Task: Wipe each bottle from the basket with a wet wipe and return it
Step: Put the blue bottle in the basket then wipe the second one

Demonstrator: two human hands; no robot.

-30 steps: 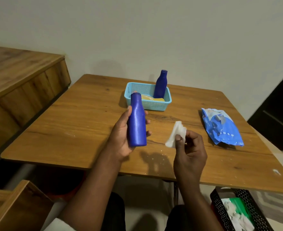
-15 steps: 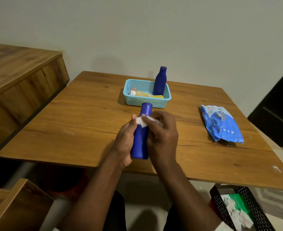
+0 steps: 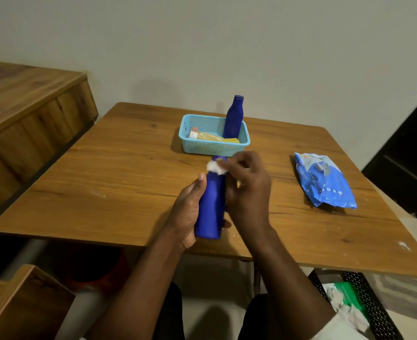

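Observation:
My left hand (image 3: 186, 212) grips a dark blue bottle (image 3: 211, 207) by its lower body, holding it upright above the near part of the table. My right hand (image 3: 247, 190) pinches a white wet wipe (image 3: 214, 167) and presses it against the bottle's neck, just under the cap. Behind them stands a light blue basket (image 3: 213, 148) with a second blue bottle (image 3: 233, 119) upright in its right end and a yellow bottle (image 3: 214, 138) lying flat inside.
A blue pack of wet wipes (image 3: 325, 184) lies on the wooden table (image 3: 104, 182) to the right. A black mesh bin (image 3: 364, 305) with used wipes stands on the floor at the lower right. A wooden cabinet (image 3: 30, 114) is at the left.
My right hand came across from the right with the wipe and now rubs the bottle's neck. The left hand has tilted the bottle slightly and kept its hold.

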